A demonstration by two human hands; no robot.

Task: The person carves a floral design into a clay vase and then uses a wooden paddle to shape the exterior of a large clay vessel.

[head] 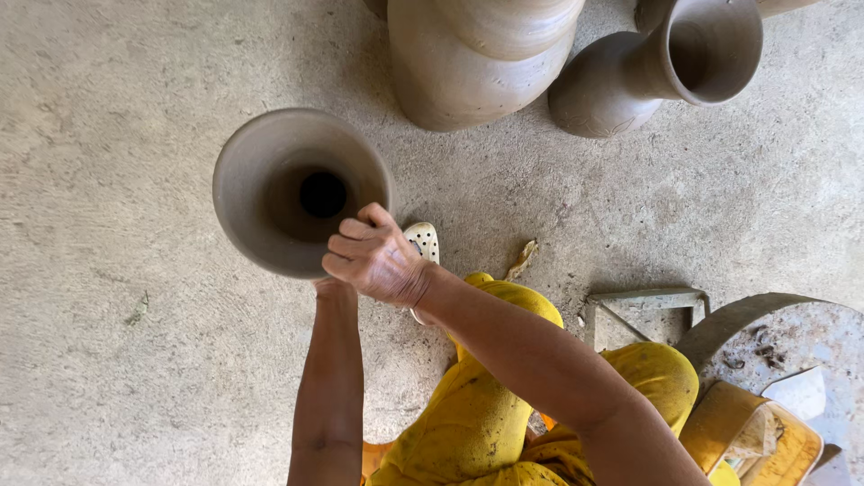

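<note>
On gritty concrete, flared clay vase (270, 193)

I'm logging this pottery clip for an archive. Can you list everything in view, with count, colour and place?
Flared clay vase: one, grey-brown, centre left on the floor, seen from above.
Large clay pots: two nested or stacked, tan, top centre.
Clay jug: one, grey-brown, top right, mouth tipped toward the camera.
Perforated shoe: one, white, beside the vase.
Metal frame: one, grey, right of centre.
Round slab: one, grey, lower right.
Yellow container: one, bottom right.
Concrete floor: grey.
Yellow clothing: on the legs.
Right hand: on the vase rim.
Left hand: mostly hidden under the rim; grip not visible.
</note>
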